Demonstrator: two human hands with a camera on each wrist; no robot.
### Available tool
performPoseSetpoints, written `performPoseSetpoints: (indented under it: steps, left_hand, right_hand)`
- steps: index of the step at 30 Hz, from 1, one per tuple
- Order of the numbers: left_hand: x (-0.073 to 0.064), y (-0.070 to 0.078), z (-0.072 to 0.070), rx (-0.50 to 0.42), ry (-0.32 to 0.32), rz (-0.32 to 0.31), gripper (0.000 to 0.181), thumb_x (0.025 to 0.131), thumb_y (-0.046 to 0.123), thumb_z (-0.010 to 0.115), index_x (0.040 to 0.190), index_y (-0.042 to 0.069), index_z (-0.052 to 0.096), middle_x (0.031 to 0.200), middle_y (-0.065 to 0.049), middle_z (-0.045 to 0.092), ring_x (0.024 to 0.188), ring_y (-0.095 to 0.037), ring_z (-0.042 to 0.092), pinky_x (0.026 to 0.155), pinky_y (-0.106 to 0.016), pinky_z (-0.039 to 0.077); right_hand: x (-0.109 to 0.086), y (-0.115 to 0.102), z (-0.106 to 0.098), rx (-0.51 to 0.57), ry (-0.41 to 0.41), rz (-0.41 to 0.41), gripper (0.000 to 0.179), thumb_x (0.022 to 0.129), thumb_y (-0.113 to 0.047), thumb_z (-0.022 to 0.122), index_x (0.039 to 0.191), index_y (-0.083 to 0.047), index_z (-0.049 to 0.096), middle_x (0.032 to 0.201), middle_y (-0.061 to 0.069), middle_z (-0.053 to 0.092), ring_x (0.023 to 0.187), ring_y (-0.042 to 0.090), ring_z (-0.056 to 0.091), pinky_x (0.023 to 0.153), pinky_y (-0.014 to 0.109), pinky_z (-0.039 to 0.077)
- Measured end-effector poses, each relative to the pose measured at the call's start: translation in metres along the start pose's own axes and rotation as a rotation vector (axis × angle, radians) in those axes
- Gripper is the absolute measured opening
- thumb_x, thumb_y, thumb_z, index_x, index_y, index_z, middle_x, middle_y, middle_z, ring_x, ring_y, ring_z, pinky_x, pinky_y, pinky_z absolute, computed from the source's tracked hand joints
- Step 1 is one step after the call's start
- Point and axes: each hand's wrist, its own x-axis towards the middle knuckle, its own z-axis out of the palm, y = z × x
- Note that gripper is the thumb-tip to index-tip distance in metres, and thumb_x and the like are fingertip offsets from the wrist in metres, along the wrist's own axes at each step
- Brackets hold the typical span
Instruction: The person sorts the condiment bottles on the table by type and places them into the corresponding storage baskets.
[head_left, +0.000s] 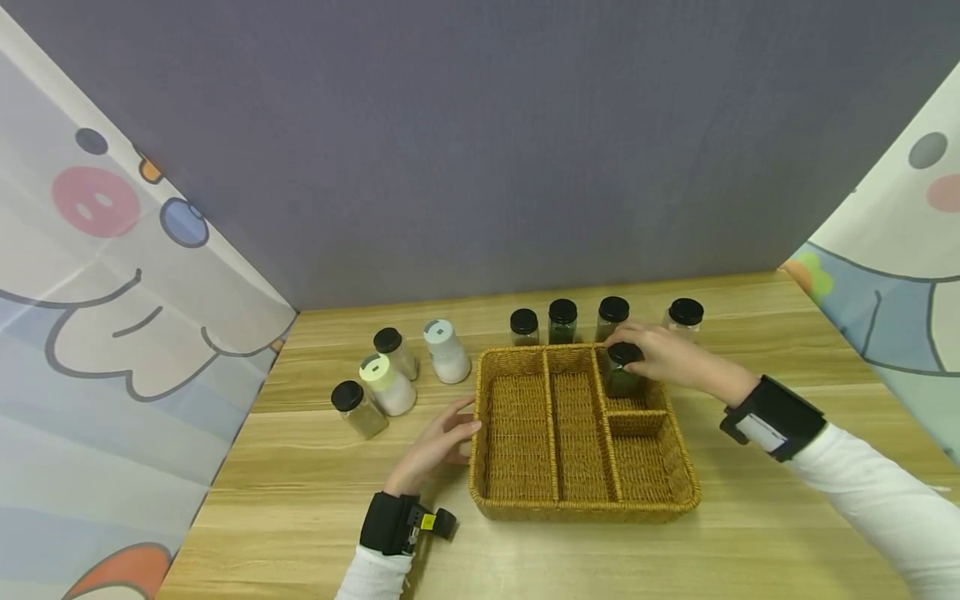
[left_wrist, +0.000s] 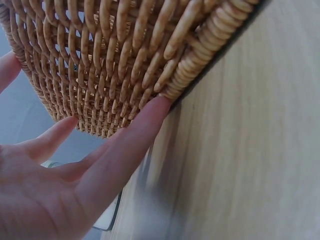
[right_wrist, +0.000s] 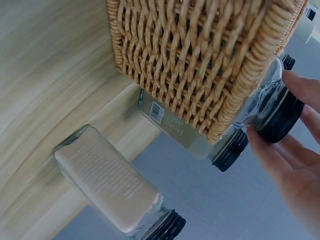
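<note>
A left hand [head_left: 435,446], fingers [left_wrist: 137,130] extended, touches a wicker basket [head_left: 519,442] at nine o'clock; toward one, a right hand [head_left: 663,354] pinches a black-lidded jar [head_left: 621,382] inside the basket's small far compartment [head_left: 654,398]. Behind stand a barcoded jar [right_wrist: 177,131] and, nearer two, a pale-filled jar [right_wrist: 107,175], lettering unreadable.

Right wrist cam: the brown woven wicker basket [right_wrist: 185,60] hides the lower part of the black-lidded clear glass jar [right_wrist: 281,116] in the right hand [right_wrist: 295,172] — hand's cut off by the edge. Print on the pale-filled square glass jar [right_wrist: 107,175] — way too tiny to read.
</note>
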Motion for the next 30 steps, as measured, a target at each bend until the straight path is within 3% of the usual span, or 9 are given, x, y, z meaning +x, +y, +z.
performPoseSetpoints:
  steps: [12, 19, 26, 30]
  left_hand:
    - [-0.001, 0.001, 0.0, -0.001, -0.004, 0.013, 0.062, 0.088, 0.03, 0.054, 0.139, 0.014, 0.024, 0.131, -0.023, 0.036, 0.111, -0.035, 0.045, 0.076, -0.041, 0.05]
    - [-0.001, 0.001, 0.0, -0.003, -0.005, 0.013, 0.064, 0.087, 0.031, 0.055, 0.14, 0.014, 0.024, 0.132, -0.024, 0.035, 0.112, -0.036, 0.044, 0.076, -0.041, 0.051]
    - [-0.001, 0.0, 0.0, -0.016, -0.006, 0.019, 0.064, 0.086, 0.031, 0.056, 0.14, 0.014, 0.024, 0.132, -0.025, 0.035, 0.112, -0.036, 0.045, 0.075, -0.042, 0.051]
    - [-0.002, 0.0, 0.0, -0.021, -0.006, 0.017, 0.065, 0.086, 0.031, 0.056, 0.14, 0.014, 0.024, 0.132, -0.025, 0.034, 0.111, -0.036, 0.044, 0.076, -0.042, 0.051]
  right_hand:
    - [-0.001, 0.0, 0.003, 0.018, 0.024, 0.021, 0.039, 0.069, 0.007, 0.067, 0.107, 0.003, 0.058, 0.108, 0.022, 0.053, 0.094, 0.036, 0.054, 0.073, 0.041, 0.051]
    - [0.0, -0.001, -0.002, 0.001, 0.001, 0.042, 0.038, 0.072, -0.003, 0.07, 0.108, 0.0, 0.058, 0.108, 0.022, 0.054, 0.091, 0.035, 0.055, 0.067, 0.039, 0.051]
    - [0.007, -0.007, -0.011, -0.02, -0.031, 0.075, 0.039, 0.075, -0.013, 0.069, 0.11, 0.0, 0.058, 0.112, 0.021, 0.053, 0.097, 0.036, 0.053, 0.076, 0.046, 0.048]
    - [0.013, -0.008, -0.017, 0.009, -0.069, 0.092, 0.038, 0.078, -0.013, 0.067, 0.112, -0.001, 0.056, 0.114, 0.02, 0.051, 0.096, 0.033, 0.055, 0.074, 0.042, 0.049]
